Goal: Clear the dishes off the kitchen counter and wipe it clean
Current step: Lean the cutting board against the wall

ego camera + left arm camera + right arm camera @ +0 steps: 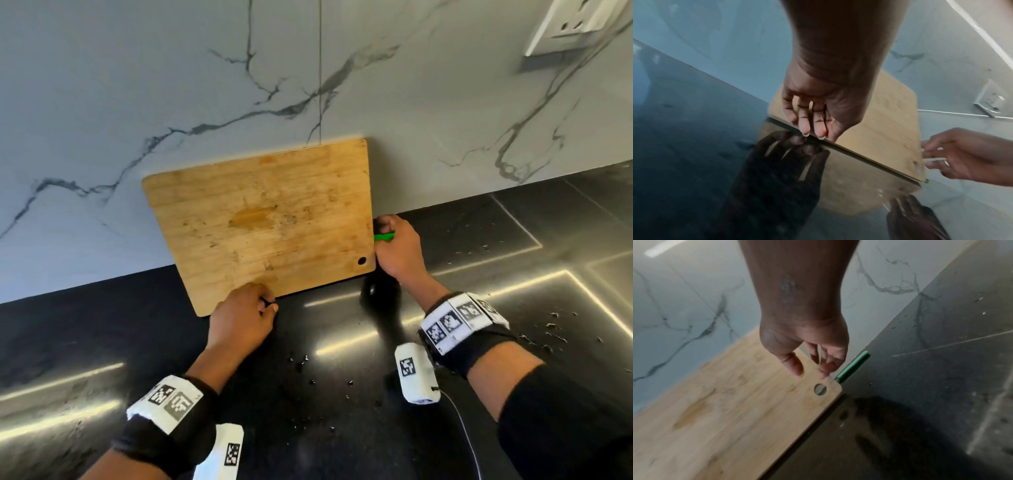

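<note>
A wooden cutting board (260, 219) (890, 129) (725, 418) stands tilted on the black counter (102, 342), leaning against the marble wall. My left hand (243, 318) (813, 123) rests straight fingers on the board's lower edge, where it meets the counter. My right hand (397, 246) (807, 356) (962, 154) pinches the board's right edge near its hanging hole, thumb on the front face. A green-handled utensil (384, 237) (854, 365) stands right by those fingers, its lower part hidden behind the board.
Dark crumbs (548, 329) lie scattered on the counter to the right, and more (301, 363) lie near the front between my arms. A white wall socket (575, 24) sits high on the marble wall (137, 85) at the right.
</note>
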### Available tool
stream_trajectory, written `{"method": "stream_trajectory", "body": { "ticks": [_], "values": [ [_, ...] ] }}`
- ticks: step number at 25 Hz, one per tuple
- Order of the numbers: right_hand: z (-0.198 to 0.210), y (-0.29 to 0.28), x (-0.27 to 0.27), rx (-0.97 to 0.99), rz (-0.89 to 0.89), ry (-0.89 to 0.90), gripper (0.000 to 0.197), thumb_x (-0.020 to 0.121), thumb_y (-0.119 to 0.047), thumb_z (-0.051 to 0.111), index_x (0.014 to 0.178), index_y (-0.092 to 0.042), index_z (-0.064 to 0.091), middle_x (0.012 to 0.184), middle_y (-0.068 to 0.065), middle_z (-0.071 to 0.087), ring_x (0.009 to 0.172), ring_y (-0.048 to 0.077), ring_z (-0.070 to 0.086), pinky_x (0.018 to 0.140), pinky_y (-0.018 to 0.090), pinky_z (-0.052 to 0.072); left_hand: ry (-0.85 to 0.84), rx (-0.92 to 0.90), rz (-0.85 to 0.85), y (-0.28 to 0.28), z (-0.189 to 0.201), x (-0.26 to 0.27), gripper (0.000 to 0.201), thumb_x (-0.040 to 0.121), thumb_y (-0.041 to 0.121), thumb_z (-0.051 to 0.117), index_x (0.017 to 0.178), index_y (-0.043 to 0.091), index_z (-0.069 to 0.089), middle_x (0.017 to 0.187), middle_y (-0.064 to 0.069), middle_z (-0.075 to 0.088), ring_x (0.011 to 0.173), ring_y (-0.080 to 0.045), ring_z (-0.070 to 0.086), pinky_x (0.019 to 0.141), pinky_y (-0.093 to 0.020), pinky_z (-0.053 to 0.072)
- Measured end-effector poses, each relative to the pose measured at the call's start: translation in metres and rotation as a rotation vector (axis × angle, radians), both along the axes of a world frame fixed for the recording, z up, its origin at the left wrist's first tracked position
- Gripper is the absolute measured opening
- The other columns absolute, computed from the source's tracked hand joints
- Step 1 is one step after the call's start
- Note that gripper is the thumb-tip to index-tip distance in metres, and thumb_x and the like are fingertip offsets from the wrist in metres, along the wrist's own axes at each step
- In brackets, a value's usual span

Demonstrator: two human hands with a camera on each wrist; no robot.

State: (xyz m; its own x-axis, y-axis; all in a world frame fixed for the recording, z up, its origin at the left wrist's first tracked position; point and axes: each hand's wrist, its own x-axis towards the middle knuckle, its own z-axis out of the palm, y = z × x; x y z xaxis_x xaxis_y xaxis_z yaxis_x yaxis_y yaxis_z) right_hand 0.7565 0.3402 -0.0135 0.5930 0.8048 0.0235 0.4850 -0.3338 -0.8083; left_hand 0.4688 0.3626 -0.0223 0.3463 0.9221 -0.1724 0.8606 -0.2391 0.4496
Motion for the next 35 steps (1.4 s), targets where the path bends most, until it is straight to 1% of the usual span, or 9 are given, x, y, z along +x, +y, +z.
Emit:
{"method": "stream_trajectory", "body": {
  "ticks": [2,4,7,9,12,16,24,28,35],
  "values": [
    [0.0,0.0,-0.013,-0.066,0.103,0.195,0.038,0.079,-0.012,0.069,0.115,-0.018,0.056,0.108,0.002,0.063,0.101,0.023,0.062,0.078,0.032,0.048,-0.007,0.002,0.236,0.006,0.012,-0.022,0.008,0.086,0.035,0.063,0.088,0.029,0.058,0.084,0.011,0.061,0.082,-0.02,0.06,0.07,-0.032,0.048],
    [-0.002,0.001,-0.018,-0.147,0.186,0.213,0.057,0.075,-0.024,0.082,0.119,-0.017,0.047,0.111,0.002,0.063,0.099,0.026,0.064,0.075,0.037,0.055,-0.058,0.072,0.395,0.009,0.018,-0.037,0.039,0.078,0.039,0.076,0.098,0.023,0.046,0.083,0.006,0.058,0.079,-0.023,0.056,0.069,-0.034,0.043],
    [-0.006,0.01,-0.02,-0.137,0.178,0.167,0.066,0.071,-0.029,0.086,0.121,-0.016,0.045,0.117,0.006,0.063,0.094,0.028,0.065,0.083,0.049,0.058,-0.208,0.147,0.545,0.016,0.017,-0.047,0.085,0.067,0.04,0.087,0.124,0.019,0.027,0.098,-0.005,0.058,0.092,-0.035,0.061,0.073,-0.042,0.044],
    [-0.005,0.017,-0.026,-0.11,0.182,0.132,0.061,0.075,-0.026,0.084,0.12,-0.016,0.044,0.119,0.007,0.062,0.089,0.025,0.061,0.086,0.048,0.056,-0.209,0.129,0.564,0.026,0.015,-0.051,0.094,0.069,0.043,0.086,0.135,0.017,0.024,0.111,-0.011,0.06,0.104,-0.038,0.061,0.077,-0.045,0.046],
    [-0.004,0.029,-0.032,-0.053,0.196,0.109,0.053,0.08,-0.021,0.08,0.114,-0.018,0.04,0.118,0.005,0.058,0.093,0.024,0.06,0.089,0.047,0.055,-0.146,0.113,0.53,0.044,0.012,-0.054,0.085,0.073,0.049,0.08,0.134,0.014,0.032,0.128,-0.012,0.057,0.115,-0.039,0.056,0.084,-0.048,0.047],
    [-0.006,0.037,-0.035,-0.041,0.203,0.097,0.054,0.079,-0.018,0.08,0.112,-0.02,0.038,0.114,-0.001,0.052,0.112,0.027,0.057,0.092,0.053,0.052,-0.129,0.15,0.511,0.055,0.008,-0.053,0.081,0.077,0.049,0.077,0.133,0.013,0.03,0.127,-0.014,0.056,0.114,-0.039,0.056,0.084,-0.05,0.048],
    [-0.007,0.017,-0.053,-0.024,0.046,0.008,0.097,0.07,-0.02,0.087,0.143,-0.002,0.027,0.138,0.014,0.037,0.127,0.029,0.044,0.108,0.042,0.04,-0.238,0.205,0.433,0.031,-0.006,-0.055,0.056,0.083,0.036,0.074,0.112,0.02,0.029,0.111,-0.002,0.052,0.087,-0.03,0.063,0.066,-0.038,0.045],
    [0.003,-0.003,-0.083,-0.092,-0.004,-0.031,0.071,0.076,-0.019,0.081,0.129,-0.005,0.036,0.131,0.014,0.038,0.119,0.034,0.048,0.098,0.037,0.041,-0.148,0.124,0.22,0.022,-0.006,-0.062,0.038,0.085,0.042,0.071,0.11,0.026,0.047,0.108,0.011,0.052,0.1,-0.012,0.058,0.074,-0.034,0.05],
    [0.011,-0.021,-0.207,-0.178,0.377,-0.083,0.034,0.081,-0.035,0.075,0.106,-0.02,0.058,0.116,-0.001,0.038,0.114,0.025,0.048,0.084,0.028,0.038,-0.079,0.132,0.005,-0.02,0.014,-0.133,0.034,0.085,0.047,0.067,0.112,0.028,0.06,0.119,0.005,0.054,0.115,-0.018,0.052,0.097,-0.041,0.045]
  ]
}}
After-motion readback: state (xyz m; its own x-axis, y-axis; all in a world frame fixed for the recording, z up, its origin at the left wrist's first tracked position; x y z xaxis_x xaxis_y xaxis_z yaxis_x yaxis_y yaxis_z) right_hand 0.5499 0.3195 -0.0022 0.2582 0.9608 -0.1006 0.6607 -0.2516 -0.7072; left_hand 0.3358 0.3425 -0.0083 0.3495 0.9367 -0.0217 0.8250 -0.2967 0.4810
